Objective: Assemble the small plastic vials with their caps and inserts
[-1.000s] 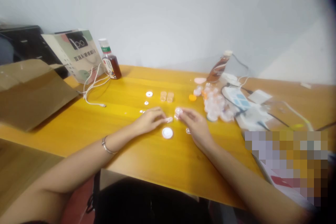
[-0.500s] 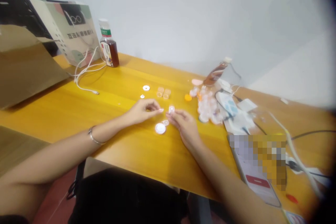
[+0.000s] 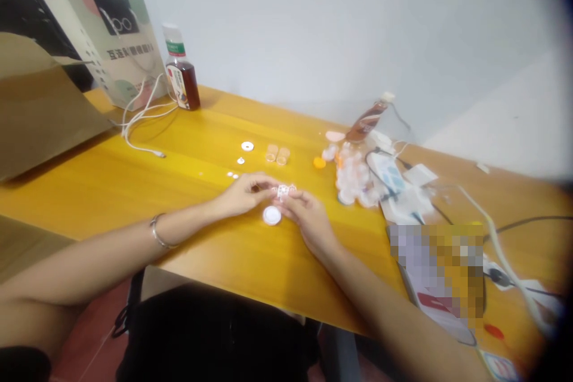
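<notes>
My left hand point(image 3: 250, 192) and my right hand point(image 3: 310, 213) meet above the table, fingertips pinched on a small white plastic part point(image 3: 283, 191) with openings in it. Its outline is blurred, and the fingers hide both ends. Just below, a round white disc point(image 3: 271, 215) lies flat on the wood. Beyond my left hand are a white ring point(image 3: 248, 146), a small white piece with a raised middle point(image 3: 240, 160) and two tiny white bits point(image 3: 232, 175). Two small see-through cylinders point(image 3: 276, 154) stand side by side behind the part.
A heap of pale round pieces point(image 3: 353, 176) lies at the right, near a leaning drink bottle point(image 3: 367, 122), a power strip point(image 3: 389, 176) and a phone point(image 3: 430, 286). At the left are a paper bag point(image 3: 129, 48), a brown bag point(image 3: 45, 107), white cables point(image 3: 134, 122) and a dark bottle point(image 3: 182, 80).
My hands have come together from slightly apart, bringing their small white pieces to one spot. The small round piece that lay beside the disc no longer shows there.
</notes>
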`<control>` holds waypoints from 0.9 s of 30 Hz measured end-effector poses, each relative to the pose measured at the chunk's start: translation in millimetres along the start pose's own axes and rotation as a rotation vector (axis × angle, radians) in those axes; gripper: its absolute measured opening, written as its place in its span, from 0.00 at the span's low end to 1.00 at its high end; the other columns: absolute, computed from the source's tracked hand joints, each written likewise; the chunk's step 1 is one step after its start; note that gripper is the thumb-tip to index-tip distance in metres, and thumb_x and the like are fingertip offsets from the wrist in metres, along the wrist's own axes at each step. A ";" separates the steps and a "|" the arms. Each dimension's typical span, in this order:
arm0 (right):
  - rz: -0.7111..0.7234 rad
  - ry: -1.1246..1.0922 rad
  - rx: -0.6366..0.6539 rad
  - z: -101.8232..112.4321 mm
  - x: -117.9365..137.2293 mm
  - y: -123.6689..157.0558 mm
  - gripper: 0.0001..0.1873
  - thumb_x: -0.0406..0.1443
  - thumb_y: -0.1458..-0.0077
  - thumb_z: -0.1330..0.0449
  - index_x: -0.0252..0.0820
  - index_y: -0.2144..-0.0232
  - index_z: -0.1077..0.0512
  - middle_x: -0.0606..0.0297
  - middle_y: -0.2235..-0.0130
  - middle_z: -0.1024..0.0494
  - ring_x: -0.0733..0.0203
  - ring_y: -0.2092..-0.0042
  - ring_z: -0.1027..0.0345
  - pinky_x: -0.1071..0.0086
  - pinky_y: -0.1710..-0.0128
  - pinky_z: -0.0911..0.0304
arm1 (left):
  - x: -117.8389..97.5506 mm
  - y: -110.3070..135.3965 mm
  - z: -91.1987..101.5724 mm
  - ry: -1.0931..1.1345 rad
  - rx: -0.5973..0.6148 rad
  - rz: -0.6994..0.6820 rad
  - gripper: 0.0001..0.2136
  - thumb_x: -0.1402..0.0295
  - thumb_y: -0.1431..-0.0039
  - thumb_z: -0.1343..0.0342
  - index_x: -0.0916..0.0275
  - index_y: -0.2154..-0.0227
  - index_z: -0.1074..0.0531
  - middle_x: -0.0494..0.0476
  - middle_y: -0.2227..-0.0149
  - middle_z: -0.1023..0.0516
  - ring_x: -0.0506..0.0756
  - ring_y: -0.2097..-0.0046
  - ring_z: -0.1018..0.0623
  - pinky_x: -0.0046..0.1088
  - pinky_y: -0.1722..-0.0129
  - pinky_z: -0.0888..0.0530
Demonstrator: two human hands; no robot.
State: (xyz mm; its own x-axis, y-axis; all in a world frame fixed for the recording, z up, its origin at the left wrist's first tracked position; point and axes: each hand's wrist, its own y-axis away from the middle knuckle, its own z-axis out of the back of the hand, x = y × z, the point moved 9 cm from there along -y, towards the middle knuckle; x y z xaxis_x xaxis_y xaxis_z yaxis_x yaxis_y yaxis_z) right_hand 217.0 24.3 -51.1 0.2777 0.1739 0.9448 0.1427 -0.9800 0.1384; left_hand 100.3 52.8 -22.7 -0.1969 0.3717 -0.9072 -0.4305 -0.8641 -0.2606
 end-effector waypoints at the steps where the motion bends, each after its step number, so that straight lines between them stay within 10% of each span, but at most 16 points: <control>1: -0.005 -0.001 -0.002 0.3 -0.6 -0.2 0.08 0.36 0.58 0.35 0.40 0.75 0.31 0.67 0.70 0.21 0.63 0.63 0.26 0.68 0.56 0.32 | 1.8 0.0 -0.7 -0.006 0.016 0.005 0.09 0.69 0.47 0.46 0.63 0.62 0.28 0.57 0.62 0.24 0.52 0.61 0.26 0.31 0.60 0.29; 27: -0.073 -0.114 0.165 -17.0 0.0 5.2 0.06 0.35 0.57 0.35 0.41 0.72 0.26 0.68 0.69 0.21 0.66 0.67 0.26 0.71 0.58 0.32 | -35.2 0.9 11.9 0.059 0.069 -0.202 0.07 0.70 0.51 0.41 0.63 0.67 0.28 0.57 0.62 0.27 0.51 0.60 0.28 0.27 0.60 0.31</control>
State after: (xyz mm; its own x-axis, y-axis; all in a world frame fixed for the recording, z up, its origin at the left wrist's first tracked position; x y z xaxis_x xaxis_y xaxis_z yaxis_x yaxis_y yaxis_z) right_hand 201.6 17.5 -45.4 0.3657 0.2628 0.8929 0.3178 -0.9369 0.1456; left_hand 96.4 42.9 12.9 -0.0495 0.5122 -0.8574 -0.5155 -0.7484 -0.4173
